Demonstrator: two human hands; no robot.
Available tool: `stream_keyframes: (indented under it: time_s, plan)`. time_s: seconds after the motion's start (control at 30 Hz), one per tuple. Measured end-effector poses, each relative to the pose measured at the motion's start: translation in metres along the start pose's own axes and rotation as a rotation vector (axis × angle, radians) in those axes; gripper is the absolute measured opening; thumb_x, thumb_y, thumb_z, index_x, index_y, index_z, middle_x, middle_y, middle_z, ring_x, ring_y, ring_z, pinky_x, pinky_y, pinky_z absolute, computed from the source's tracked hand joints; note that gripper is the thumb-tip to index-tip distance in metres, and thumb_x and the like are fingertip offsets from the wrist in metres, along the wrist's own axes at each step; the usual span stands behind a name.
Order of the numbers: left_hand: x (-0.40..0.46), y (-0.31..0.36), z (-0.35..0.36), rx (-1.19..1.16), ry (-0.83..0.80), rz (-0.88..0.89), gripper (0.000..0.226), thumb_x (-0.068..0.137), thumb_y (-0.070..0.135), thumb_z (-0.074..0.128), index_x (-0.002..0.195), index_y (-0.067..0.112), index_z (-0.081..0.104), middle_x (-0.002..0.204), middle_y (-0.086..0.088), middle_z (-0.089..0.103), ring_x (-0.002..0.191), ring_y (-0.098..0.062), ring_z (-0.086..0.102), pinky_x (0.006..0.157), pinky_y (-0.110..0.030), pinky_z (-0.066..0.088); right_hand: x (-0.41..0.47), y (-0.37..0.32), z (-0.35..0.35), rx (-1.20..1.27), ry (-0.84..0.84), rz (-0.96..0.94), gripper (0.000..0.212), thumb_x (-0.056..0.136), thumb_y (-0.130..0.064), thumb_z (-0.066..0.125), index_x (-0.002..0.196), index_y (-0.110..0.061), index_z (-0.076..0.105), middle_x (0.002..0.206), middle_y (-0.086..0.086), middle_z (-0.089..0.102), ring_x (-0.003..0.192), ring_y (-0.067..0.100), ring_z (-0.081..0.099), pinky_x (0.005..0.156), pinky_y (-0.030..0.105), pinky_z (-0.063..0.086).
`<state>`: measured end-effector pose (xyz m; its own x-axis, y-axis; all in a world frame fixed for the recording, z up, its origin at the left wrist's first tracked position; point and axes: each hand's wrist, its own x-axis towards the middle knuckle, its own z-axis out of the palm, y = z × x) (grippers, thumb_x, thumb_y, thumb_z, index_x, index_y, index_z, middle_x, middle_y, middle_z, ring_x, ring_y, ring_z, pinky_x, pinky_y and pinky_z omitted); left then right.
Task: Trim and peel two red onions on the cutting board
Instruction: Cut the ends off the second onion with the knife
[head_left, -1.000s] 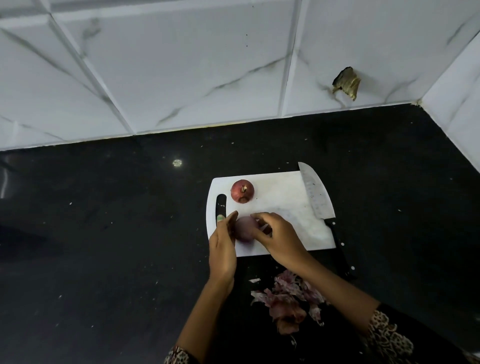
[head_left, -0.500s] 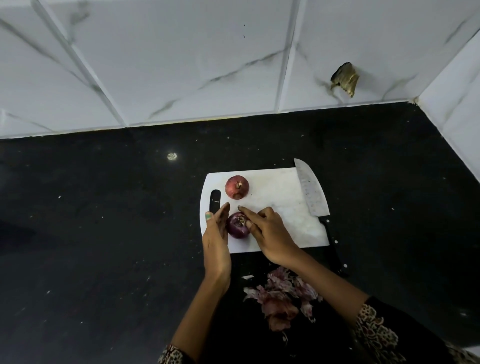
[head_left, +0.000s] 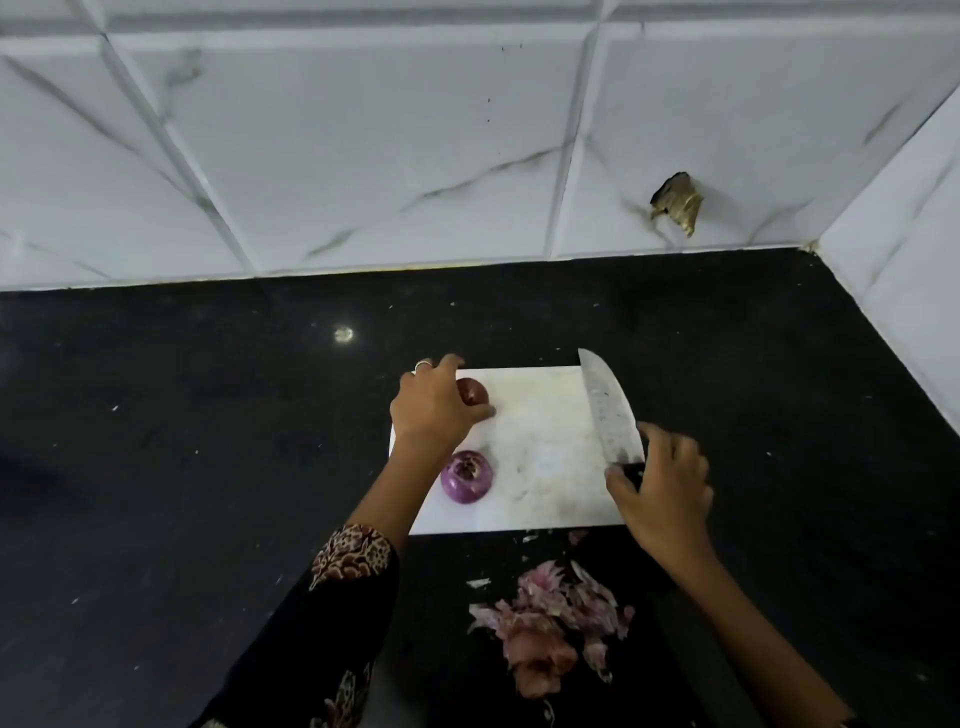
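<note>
A white cutting board (head_left: 545, 467) lies on the black counter. A peeled purple onion (head_left: 466, 477) sits near the board's front left corner, cut end up. At the back left corner my left hand (head_left: 436, 410) curls over an unpeeled red onion (head_left: 476, 393), thumb on its near side, and hides most of it. A wide-bladed knife (head_left: 608, 410) lies along the board's right edge, tip pointing away. My right hand (head_left: 665, 483) closes its thumb and fingers round the knife's dark handle, which is mostly covered.
A heap of pink onion skins (head_left: 550, 623) lies on the counter just in front of the board. White marble-look tiled walls (head_left: 363, 156) run along the back and the right. A broken hole (head_left: 675, 205) shows in the back wall.
Both hands have let go of the peeled onion, which now rests on the board. My left hand moved back onto the unpeeled onion; my right hand moved right to the knife handle.
</note>
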<state>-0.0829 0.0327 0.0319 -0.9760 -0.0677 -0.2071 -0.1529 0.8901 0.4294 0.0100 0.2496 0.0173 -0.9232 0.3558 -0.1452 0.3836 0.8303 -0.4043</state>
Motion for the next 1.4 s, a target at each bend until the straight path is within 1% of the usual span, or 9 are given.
stream_keyframes:
  time_s: [0.17, 0.4, 0.53, 0.67, 0.87, 1.07, 1.2, 1.3, 1.4]
  plan:
    - [0.011, 0.018, -0.005, 0.169, -0.076, 0.007, 0.048, 0.076, 0.038, 0.079, 0.113, 0.012, 0.061, 0.116, -0.011, 0.056, 0.096, -0.026, 0.060, 0.074, -0.032, 0.047, 0.005, 0.017, 0.001, -0.014, -0.170, 0.048, 0.057, 0.089, -0.041, 0.057, 0.138, -0.018, 0.037, 0.135, 0.008, 0.033, 0.125, 0.027, 0.034, 0.101, 0.042, 0.032]
    - [-0.013, 0.023, 0.012, -0.443, -0.199, 0.247, 0.047, 0.073, 0.024, 0.083, 0.112, 0.020, 0.059, 0.107, 0.006, 0.062, 0.088, -0.011, 0.062, 0.068, -0.006, 0.046, 0.015, 0.012, 0.005, 0.111, -0.130, 0.036, 0.045, 0.091, -0.028, 0.058, 0.131, -0.012, 0.044, 0.128, 0.012, 0.040, 0.117, 0.027, 0.043, 0.096, 0.039, 0.041]
    - [-0.033, 0.018, 0.031, -0.449, -0.269, 0.375, 0.049, 0.073, 0.017, 0.082, 0.111, 0.025, 0.051, 0.113, 0.002, 0.058, 0.084, -0.011, 0.064, 0.077, -0.019, 0.054, 0.018, 0.013, 0.004, 0.155, -0.132, 0.034, 0.043, 0.089, -0.021, 0.061, 0.129, -0.010, 0.047, 0.123, 0.012, 0.041, 0.111, 0.027, 0.050, 0.094, 0.040, 0.046]
    - [-0.044, 0.015, 0.036, -0.309, -0.268, 0.374, 0.055, 0.071, 0.029, 0.077, 0.117, 0.034, 0.047, 0.114, 0.004, 0.058, 0.095, -0.014, 0.060, 0.086, -0.035, 0.053, 0.019, 0.018, 0.001, 0.186, -0.156, 0.042, 0.042, 0.082, -0.018, 0.065, 0.119, -0.010, 0.049, 0.117, 0.011, 0.045, 0.098, 0.026, 0.055, 0.084, 0.038, 0.049]
    - [-0.043, 0.019, 0.028, -0.053, -0.214, 0.401, 0.059, 0.078, 0.031, 0.074, 0.133, 0.024, 0.052, 0.123, -0.003, 0.061, 0.109, -0.019, 0.057, 0.092, -0.027, 0.044, 0.018, 0.019, -0.011, 0.326, -0.234, 0.139, 0.033, 0.082, -0.016, 0.061, 0.106, -0.012, 0.039, 0.097, 0.004, 0.053, 0.085, 0.024, 0.059, 0.069, 0.038, 0.047]
    - [-0.045, 0.022, 0.027, 0.033, -0.175, 0.383, 0.058, 0.083, 0.037, 0.072, 0.133, 0.013, 0.055, 0.123, -0.006, 0.065, 0.113, -0.023, 0.057, 0.108, -0.030, 0.027, 0.000, 0.007, -0.020, 0.718, -0.470, 0.305, 0.030, 0.085, -0.004, 0.048, 0.112, -0.010, 0.036, 0.091, 0.016, 0.063, 0.051, 0.019, 0.055, 0.047, 0.029, 0.041]
    - [-0.049, 0.019, 0.027, 0.081, -0.133, 0.376, 0.049, 0.085, 0.034, 0.070, 0.126, 0.010, 0.059, 0.117, -0.006, 0.068, 0.109, -0.021, 0.061, 0.118, -0.035, -0.004, -0.017, 0.000, -0.022, 0.694, -0.506, 0.186, 0.028, 0.090, -0.010, 0.044, 0.115, -0.018, 0.033, 0.076, 0.015, 0.062, 0.047, 0.017, 0.046, 0.045, 0.028, 0.035]
    - [-0.052, 0.020, 0.027, 0.056, -0.126, 0.370, 0.042, 0.086, 0.030, 0.070, 0.119, 0.007, 0.062, 0.111, -0.008, 0.070, 0.104, -0.023, 0.063, 0.118, -0.033, -0.004, -0.029, -0.006, -0.021, 0.547, -0.454, -0.050, 0.024, 0.100, -0.023, 0.038, 0.123, -0.025, 0.032, 0.075, 0.021, 0.059, 0.050, 0.019, 0.044, 0.052, 0.031, 0.033]
    - [-0.052, 0.021, 0.026, 0.048, -0.142, 0.354, 0.037, 0.086, 0.026, 0.070, 0.117, 0.006, 0.063, 0.108, -0.009, 0.071, 0.102, -0.024, 0.063, 0.118, -0.032, -0.003, -0.038, -0.015, -0.018, 0.382, -0.381, -0.224, 0.043, 0.102, -0.022, 0.035, 0.143, -0.031, 0.023, 0.069, 0.010, 0.059, 0.051, 0.015, 0.050, 0.051, 0.032, 0.036]
